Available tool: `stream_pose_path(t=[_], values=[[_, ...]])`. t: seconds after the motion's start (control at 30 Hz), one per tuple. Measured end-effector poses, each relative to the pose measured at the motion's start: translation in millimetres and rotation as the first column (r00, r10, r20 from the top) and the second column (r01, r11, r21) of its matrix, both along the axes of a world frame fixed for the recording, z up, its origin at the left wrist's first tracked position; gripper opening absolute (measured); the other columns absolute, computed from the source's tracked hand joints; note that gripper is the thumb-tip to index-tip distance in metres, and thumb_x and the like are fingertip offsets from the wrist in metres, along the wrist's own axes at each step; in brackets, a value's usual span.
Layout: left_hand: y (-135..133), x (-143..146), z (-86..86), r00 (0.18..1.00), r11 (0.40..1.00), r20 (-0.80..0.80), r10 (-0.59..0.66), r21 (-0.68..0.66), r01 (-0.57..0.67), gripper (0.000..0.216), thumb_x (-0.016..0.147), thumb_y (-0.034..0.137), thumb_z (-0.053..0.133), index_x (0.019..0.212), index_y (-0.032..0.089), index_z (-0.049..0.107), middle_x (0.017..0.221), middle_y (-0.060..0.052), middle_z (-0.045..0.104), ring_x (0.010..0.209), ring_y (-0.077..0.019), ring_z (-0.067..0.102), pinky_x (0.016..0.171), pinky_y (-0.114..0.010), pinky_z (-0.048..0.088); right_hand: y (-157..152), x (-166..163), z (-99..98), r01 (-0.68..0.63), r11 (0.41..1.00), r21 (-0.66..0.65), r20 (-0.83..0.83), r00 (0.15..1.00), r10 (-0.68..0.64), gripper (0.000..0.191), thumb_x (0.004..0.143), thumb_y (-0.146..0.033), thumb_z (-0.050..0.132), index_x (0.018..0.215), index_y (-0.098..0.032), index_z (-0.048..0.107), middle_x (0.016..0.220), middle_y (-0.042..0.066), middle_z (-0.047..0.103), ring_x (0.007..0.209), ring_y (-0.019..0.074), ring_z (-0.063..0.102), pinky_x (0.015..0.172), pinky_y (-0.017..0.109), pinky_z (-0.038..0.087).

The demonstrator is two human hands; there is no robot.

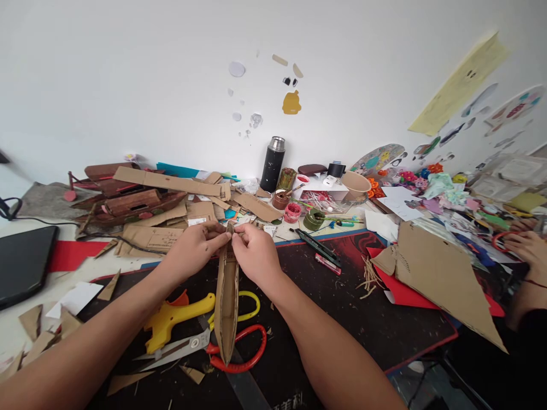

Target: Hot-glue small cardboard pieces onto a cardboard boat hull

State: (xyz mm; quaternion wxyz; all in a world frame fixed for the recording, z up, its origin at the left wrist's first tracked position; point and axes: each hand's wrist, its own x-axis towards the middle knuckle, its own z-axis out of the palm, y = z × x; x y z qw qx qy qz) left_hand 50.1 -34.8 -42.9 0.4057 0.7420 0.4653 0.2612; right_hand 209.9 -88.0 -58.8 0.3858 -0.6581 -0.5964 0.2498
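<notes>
Both my hands hold a long narrow folded cardboard piece upright over the dark desk mat. My left hand pinches its top end from the left. My right hand pinches the same end from the right, fingers closed. The lower tip of the cardboard points toward me, above red-handled scissors. A yellow glue gun lies just left of the cardboard, and yellow-handled scissors lie to its right.
Cardboard scraps and brown model boats crowd the back left. A black flask, paint pots and a paper cup stand at the back. A large cardboard sheet lies right. Another person's hand rests at far right. A black laptop sits left.
</notes>
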Motion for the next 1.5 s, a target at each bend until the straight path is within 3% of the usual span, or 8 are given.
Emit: stream_pose_path(t=[0.4, 0.63, 0.77, 0.93, 1.13, 1.37, 1.5], values=[[-3.9, 1.6, 12.1, 1.000, 1.000, 0.004, 0.010, 0.006, -0.010, 0.042, 0.079, 0.065, 0.065, 0.081, 0.023, 0.070, 0.073, -0.004, 0.079, 0.071, -0.0275, 0.068, 0.066, -0.034, 0.050, -0.6, -0.4, 0.0, 0.004, 1.000, 0.027, -0.049, 0.999, -0.003, 0.015, 0.102, -0.021, 0.064, 0.108, -0.022, 0.078, 0.075, 0.000, 0.075, 0.068, 0.0198, 0.068, 0.065, 0.028, 0.046], [-8.4, -0.3, 23.8, 1.000, 0.997, -0.003, 0.018, 0.077, -0.017, 0.037, 0.082, 0.060, 0.064, 0.080, 0.023, 0.070, 0.073, -0.004, 0.079, 0.071, -0.0274, 0.070, 0.065, -0.035, 0.050, -2.7, -1.3, 0.4, 0.010, 0.996, 0.084, -0.122, 0.993, 0.000, 0.018, 0.102, -0.029, 0.060, 0.108, -0.023, 0.076, 0.060, -0.006, 0.058, 0.057, 0.0180, 0.055, 0.059, 0.027, 0.041], [-10.8, -0.1, 28.1, 1.000, 0.994, -0.001, 0.023, 0.107, -0.022, 0.040, 0.084, 0.062, 0.063, 0.080, 0.023, 0.070, 0.073, -0.005, 0.079, 0.070, -0.0270, 0.070, 0.065, -0.035, 0.052, -3.0, -2.3, -0.1, 0.014, 0.996, 0.094, -0.177, 0.984, 0.003, 0.019, 0.102, -0.030, 0.059, 0.109, -0.023, 0.075, 0.059, -0.006, 0.057, 0.054, 0.0176, 0.053, 0.057, 0.027, 0.042], [-9.6, -1.1, 27.5, 1.000, 0.992, 0.008, 0.021, 0.121, -0.022, 0.040, 0.084, 0.063, 0.063, 0.080, 0.024, 0.070, 0.073, -0.004, 0.078, 0.069, -0.0264, 0.069, 0.066, -0.034, 0.053, -3.9, -3.0, -0.3, 0.002, 0.997, 0.082, -0.217, 0.976, 0.016, 0.022, 0.104, -0.032, 0.057, 0.115, -0.023, 0.074, 0.055, -0.007, 0.056, 0.050, 0.0183, 0.056, 0.056, 0.028, 0.045], [-3.6, -6.1, 27.1, 1.000, 0.993, 0.020, 0.013, 0.120, -0.015, 0.042, 0.086, 0.064, 0.062, 0.083, 0.023, 0.071, 0.074, -0.005, 0.078, 0.071, -0.0275, 0.070, 0.068, -0.035, 0.051, -7.7, -5.4, 1.2, -0.062, 0.996, 0.064, -0.210, 0.975, 0.074, 0.031, 0.104, -0.033, 0.059, 0.131, -0.023, 0.073, 0.057, -0.007, 0.056, 0.048, 0.0168, 0.052, 0.052, 0.028, 0.040], [-2.4, -7.3, 29.6, 0.998, 0.997, 0.068, 0.018, 0.079, -0.024, 0.042, 0.083, 0.065, 0.066, 0.082, 0.024, 0.071, 0.075, -0.005, 0.080, 0.073, -0.0287, 0.072, 0.070, -0.037, 0.055, -7.7, -7.2, -1.9, -0.084, 0.991, 0.101, -0.204, 0.974, 0.103, 0.042, 0.101, -0.029, 0.059, 0.140, -0.019, 0.071, 0.058, -0.008, 0.048, 0.053, 0.0164, 0.044, 0.052, 0.027, 0.033], [-2.0, -6.8, 27.3, 0.985, 0.999, 0.169, 0.041, -0.028, -0.036, 0.046, 0.078, 0.069, 0.078, 0.083, 0.023, 0.074, 0.080, -0.006, 0.081, 0.081, -0.0311, 0.075, 0.076, -0.038, 0.057, -7.8, -6.2, -0.6, -0.087, 0.992, 0.090, -0.253, 0.961, 0.107, 0.043, 0.102, -0.030, 0.058, 0.141, -0.017, 0.071, 0.057, -0.008, 0.049, 0.052, 0.0159, 0.042, 0.052, 0.028, 0.031]])
